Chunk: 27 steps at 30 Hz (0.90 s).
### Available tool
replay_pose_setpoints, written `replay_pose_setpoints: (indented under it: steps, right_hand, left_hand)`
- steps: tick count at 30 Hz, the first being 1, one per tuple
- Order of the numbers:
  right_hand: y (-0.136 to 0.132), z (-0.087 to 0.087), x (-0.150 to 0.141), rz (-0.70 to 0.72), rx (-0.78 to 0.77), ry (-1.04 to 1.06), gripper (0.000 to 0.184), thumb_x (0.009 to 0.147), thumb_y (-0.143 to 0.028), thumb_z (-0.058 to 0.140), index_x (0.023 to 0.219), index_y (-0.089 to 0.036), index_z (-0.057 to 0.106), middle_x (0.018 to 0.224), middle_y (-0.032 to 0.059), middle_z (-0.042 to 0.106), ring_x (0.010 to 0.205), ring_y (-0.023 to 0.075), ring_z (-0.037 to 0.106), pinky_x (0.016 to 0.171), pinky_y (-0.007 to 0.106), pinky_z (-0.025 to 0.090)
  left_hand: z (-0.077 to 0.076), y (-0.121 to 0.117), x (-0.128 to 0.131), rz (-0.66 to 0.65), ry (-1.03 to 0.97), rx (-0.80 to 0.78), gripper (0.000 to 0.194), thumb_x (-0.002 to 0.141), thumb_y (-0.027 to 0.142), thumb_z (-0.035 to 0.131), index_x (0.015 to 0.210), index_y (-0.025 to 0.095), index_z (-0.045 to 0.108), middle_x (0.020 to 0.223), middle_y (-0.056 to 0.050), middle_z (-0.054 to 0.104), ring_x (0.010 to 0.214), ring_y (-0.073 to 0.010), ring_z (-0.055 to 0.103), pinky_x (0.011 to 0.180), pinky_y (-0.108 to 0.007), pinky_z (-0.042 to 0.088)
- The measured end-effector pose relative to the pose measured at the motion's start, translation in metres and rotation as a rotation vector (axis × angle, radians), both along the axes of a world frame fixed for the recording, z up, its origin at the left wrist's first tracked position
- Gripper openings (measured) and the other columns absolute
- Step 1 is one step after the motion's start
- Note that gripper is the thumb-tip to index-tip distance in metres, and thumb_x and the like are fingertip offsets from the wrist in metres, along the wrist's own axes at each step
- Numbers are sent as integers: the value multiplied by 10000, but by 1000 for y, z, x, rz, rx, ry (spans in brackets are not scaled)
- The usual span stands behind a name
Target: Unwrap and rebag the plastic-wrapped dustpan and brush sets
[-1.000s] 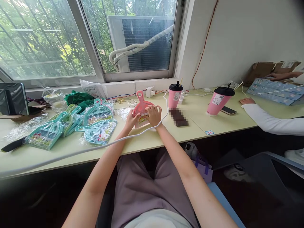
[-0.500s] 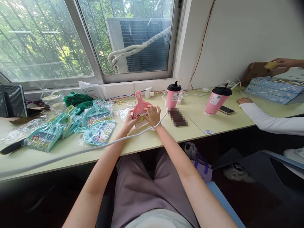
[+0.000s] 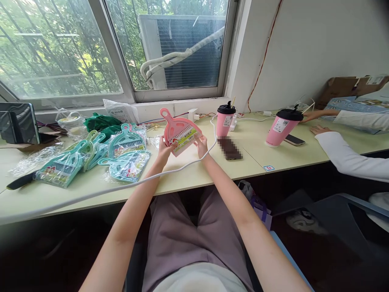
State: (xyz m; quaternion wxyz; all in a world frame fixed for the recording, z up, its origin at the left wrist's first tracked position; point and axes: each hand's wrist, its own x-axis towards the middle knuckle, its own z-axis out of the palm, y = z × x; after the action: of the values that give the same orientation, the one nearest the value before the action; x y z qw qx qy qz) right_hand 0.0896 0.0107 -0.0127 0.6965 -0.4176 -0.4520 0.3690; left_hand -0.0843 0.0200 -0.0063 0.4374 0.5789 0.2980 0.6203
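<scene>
A pink mini dustpan and brush set (image 3: pixel 179 130) with a yellow label is held tilted above the desk, its handle pointing up and left. My left hand (image 3: pixel 163 149) grips its lower left edge, fingers closed. My right hand (image 3: pixel 201 144) pinches its lower right corner. A white cable (image 3: pixel 127 184) runs across the desk just under my wrists. To the left lie several teal dustpan sets in clear wrap (image 3: pixel 127 164).
Two pink cups with black lids (image 3: pixel 225 120) (image 3: pixel 282 126) stand to the right, with a dark blurred object (image 3: pixel 229 148) and a phone (image 3: pixel 293 140) near them. Another person's white sleeve (image 3: pixel 346 160) rests at far right. A tablet (image 3: pixel 18 122) and green cloth (image 3: pixel 100 121) sit at left.
Both hands have lifted the pink dustpan set off the desk and tilted it up. The other person's far hand has come down to the desk.
</scene>
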Motion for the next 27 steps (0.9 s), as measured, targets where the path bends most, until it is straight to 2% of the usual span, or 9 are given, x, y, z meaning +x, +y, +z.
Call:
replay_pose_setpoints:
  steps: [2,4,9,13,19,22,24,25,27]
  right_hand:
    - [0,-2,-5,300,-16,118,411,809,-485,673,1094,-209,567,1109,97,695,1034,213,678,922,411,559]
    - [-2,-2,-9,415,-68,222,352,747,-384,759,1005,-210,597,1021,62,727,949,199,703,918,386,569]
    - [-4,-1,-7,386,-135,358,188,741,-195,755,888,-186,639,900,40,753,846,183,720,905,360,588]
    - [-2,-3,-5,397,-140,364,165,771,-205,727,913,-191,643,894,18,754,789,163,719,849,332,607]
    - [1,-6,-7,421,-115,345,327,686,-249,820,946,-228,624,941,-10,755,782,151,721,791,292,619]
    - [2,-8,-7,397,-141,352,324,661,-240,838,909,-217,631,906,5,764,787,169,725,800,309,619]
    - [3,-9,-5,387,-135,367,285,666,-218,826,884,-203,643,902,21,767,799,178,727,819,323,615]
    - [3,-9,-4,384,-125,375,268,670,-205,818,877,-198,648,912,27,769,810,182,728,831,329,611]
    - [3,-9,0,372,-106,393,247,674,-177,800,872,-193,654,925,34,770,840,187,730,854,338,602]
  left_hand:
    - [-1,-1,0,2,-10,11,659,567,386,876,1045,237,447,1042,-61,644,982,-244,655,820,-389,554]
    - [-1,-1,1,5,-19,26,654,573,394,878,1032,236,441,1062,-63,635,1000,-243,649,837,-392,551]
    - [-1,-1,2,-4,6,26,701,545,408,903,1034,232,433,1073,-70,623,1062,-272,630,868,-415,545]
    - [-3,3,2,19,-6,32,738,518,408,919,1054,225,446,1099,-80,615,1084,-280,619,879,-415,546]
    - [-6,6,1,19,-18,82,716,555,412,902,1059,220,431,1172,-85,577,1119,-262,594,906,-390,525]
    - [-5,4,2,12,16,109,731,546,425,908,1063,219,433,1179,-82,566,1113,-254,590,893,-371,524]
    - [-3,2,3,8,54,106,677,602,464,876,1062,219,444,1160,-76,571,1093,-242,595,873,-355,526]
    - [-2,2,4,8,75,94,600,679,507,818,1058,219,453,1140,-72,580,1074,-233,601,862,-350,527]
    - [-1,3,2,45,132,81,402,874,564,590,1044,216,483,1090,-70,600,1022,-214,614,847,-352,527]
